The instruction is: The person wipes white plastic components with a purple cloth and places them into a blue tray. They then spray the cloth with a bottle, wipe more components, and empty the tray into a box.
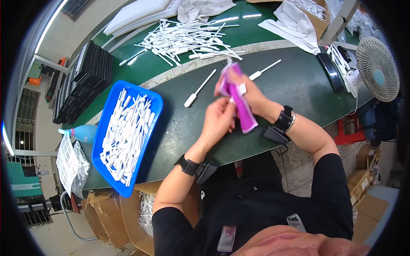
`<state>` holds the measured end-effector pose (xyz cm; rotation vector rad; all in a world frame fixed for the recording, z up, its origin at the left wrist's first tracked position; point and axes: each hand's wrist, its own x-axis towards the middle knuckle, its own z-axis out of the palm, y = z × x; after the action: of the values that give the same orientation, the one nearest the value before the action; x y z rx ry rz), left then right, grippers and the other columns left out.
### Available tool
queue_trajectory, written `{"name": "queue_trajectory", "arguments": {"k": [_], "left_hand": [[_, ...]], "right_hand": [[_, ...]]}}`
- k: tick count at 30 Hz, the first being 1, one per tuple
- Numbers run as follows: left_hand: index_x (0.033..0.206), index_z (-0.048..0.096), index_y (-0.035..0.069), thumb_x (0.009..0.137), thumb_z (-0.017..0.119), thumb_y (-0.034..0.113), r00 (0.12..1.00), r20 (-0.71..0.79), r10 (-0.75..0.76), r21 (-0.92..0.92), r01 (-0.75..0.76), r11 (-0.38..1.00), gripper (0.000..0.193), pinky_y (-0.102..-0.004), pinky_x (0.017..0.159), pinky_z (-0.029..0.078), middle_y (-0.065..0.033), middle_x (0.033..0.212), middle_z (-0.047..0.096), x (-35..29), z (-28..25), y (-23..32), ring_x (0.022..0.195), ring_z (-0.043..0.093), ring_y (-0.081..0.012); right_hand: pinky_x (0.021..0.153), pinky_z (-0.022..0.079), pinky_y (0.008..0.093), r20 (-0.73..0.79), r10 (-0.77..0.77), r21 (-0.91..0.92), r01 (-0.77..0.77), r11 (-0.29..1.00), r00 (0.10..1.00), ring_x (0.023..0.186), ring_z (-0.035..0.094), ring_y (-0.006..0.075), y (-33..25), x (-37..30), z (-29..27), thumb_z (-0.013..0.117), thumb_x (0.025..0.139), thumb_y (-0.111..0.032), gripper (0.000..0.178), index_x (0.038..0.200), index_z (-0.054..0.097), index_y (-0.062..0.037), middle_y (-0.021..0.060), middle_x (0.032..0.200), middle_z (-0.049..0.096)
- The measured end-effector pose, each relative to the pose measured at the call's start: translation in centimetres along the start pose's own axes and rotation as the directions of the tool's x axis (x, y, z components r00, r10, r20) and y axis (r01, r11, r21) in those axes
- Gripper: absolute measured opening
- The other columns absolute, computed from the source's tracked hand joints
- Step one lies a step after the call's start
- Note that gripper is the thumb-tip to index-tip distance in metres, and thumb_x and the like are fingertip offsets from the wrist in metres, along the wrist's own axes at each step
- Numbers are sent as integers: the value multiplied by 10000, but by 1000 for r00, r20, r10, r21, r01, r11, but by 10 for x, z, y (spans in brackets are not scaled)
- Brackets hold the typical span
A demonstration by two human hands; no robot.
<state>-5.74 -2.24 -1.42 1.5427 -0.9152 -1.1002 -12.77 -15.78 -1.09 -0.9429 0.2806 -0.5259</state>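
Note:
My right hand (252, 94) is closed round a folded purple cloth (241, 109), which hangs down over the bench and is partly blurred. My left hand (218, 117) is pinched together just left of the cloth, with a small white end showing at its fingertips. That end looks like part of a white plastic stick, mostly hidden by the cloth and fingers. Left of my hands lies a single white stick with a wider end (197, 90). Another such stick (267, 69) lies beyond my right hand.
A blue tray (159, 103) full of white sticks stands at the left. Across the bench lies a loose pile of sticks (183, 40). Black stacked trays (87, 77) are at the far left; a phone (331, 72) and a fan (378, 70) stand right.

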Motion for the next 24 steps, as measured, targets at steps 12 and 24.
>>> {"name": "queue_trajectory", "arguments": {"k": [12, 24], "left_hand": [[854, 547, 27, 996, 454, 269, 862, 497, 103, -721, 343, 603, 296, -209, 342, 401, -72, 609, 598, 6, -18, 13, 395, 519, -103], [813, 642, 22, 972, 526, 289, 950, -267, 165, -329, -251, 910, 332, -176, 403, 293, 36, 544, 503, 12, -46, 21, 433, 411, -29]], "right_hand": [[773, 525, 336, 287, 225, 412, -332, 849, 931, 835, 629, 221, 8, -2, -12, 462, 961, -458, 394, 946, 556, -77, 103, 898, 644], [649, 508, 298, 464, 519, -310, -418, 854, 718, 631, 599, 188, -2, -17, 8, 462, 960, -463, 405, 802, 475, -91, 94, 716, 600]]}}
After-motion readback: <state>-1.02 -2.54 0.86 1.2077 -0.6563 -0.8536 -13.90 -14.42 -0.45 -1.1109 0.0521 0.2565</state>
